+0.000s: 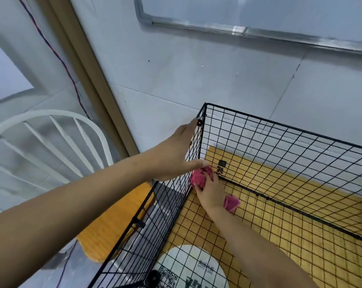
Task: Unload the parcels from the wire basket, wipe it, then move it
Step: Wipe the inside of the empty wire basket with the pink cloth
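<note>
Wire basket (280,124), cloth (198,178) inside, beside wall (176,80)

wire basket (284,140) on yellow wooden table (325,258)

Pale tiled wall (176,69); tan door frame (88,80); white spindle-back chair (51,114) with wooden seat (113,221); metal-framed panel (238,30) above

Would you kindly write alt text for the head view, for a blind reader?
A right hand presses a pink cloth into the inside corner of a black wire basket, while the left hand braces its outer wall.
</note>
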